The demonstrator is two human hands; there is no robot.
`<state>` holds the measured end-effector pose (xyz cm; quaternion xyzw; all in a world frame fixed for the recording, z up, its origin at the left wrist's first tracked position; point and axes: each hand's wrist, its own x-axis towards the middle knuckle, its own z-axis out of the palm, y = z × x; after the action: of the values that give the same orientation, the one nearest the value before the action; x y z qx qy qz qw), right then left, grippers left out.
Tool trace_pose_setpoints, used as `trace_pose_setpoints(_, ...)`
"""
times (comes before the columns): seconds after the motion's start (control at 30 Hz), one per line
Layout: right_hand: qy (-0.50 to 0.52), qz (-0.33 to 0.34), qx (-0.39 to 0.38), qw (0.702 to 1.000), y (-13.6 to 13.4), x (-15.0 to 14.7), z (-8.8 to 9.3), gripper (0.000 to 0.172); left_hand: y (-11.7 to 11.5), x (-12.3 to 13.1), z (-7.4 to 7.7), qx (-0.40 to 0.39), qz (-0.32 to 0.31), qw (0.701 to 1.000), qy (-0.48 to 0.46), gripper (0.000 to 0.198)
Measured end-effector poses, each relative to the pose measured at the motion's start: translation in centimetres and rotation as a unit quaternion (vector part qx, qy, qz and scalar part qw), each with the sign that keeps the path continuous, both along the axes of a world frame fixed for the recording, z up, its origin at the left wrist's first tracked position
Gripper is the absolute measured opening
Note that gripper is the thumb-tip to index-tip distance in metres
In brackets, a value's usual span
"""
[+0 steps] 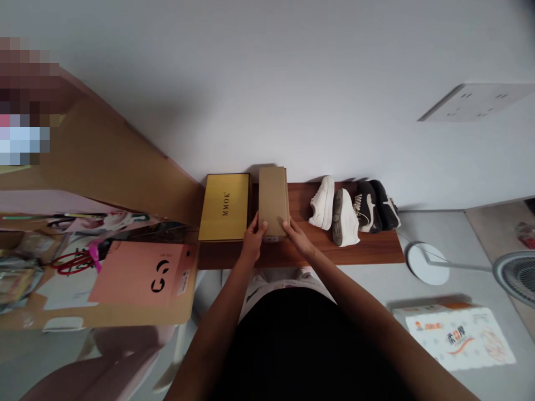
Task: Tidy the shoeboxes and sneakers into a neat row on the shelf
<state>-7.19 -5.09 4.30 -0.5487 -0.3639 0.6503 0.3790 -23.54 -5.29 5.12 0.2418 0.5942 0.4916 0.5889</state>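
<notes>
A plain brown cardboard box (272,197) is held between my two hands, over the dark wooden shelf (301,250). My left hand (253,236) grips its near left corner, thumb on the top. At the near right corner, my right hand (298,235) clasps it the same way. Just left of it lies a yellow box (224,207) lettered MMOK. To the right on the shelf are a pair of white shoes (321,203) and a pair of black-and-white sneakers (368,207). Whether the brown box touches the shelf, I cannot tell.
On the left, a desk (178,312) carries a pink box (142,273), red-handled scissors (73,262) and clutter. A pink chair (108,362) stands below it. A fan (518,275) with a round white base (428,263) and a white tissue pack (460,337) are at right. The wall rises behind the shelf.
</notes>
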Motion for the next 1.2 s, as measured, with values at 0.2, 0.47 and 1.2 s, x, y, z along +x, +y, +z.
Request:
trace_pose_setpoints(0.2,-0.008,-0.017,-0.015,1.000,0.1,0.3,-0.4,0.076,-0.1,0.5,-1.9,0.004,-0.010,1.000,0.021,0.065)
trace_pose_setpoints(0.47,0.001,-0.033,0.005,0.999,-0.1,0.8,-0.6,0.083,-0.1,0.4,-3.4,-0.004,-0.003,0.999,0.036,0.057)
trace_pose_setpoints(1.2,-0.179,-0.078,0.068,0.978,0.1,9.3,-0.7,0.072,0.0,0.3,-5.3,-0.111,-0.011,0.992,-0.055,0.054)
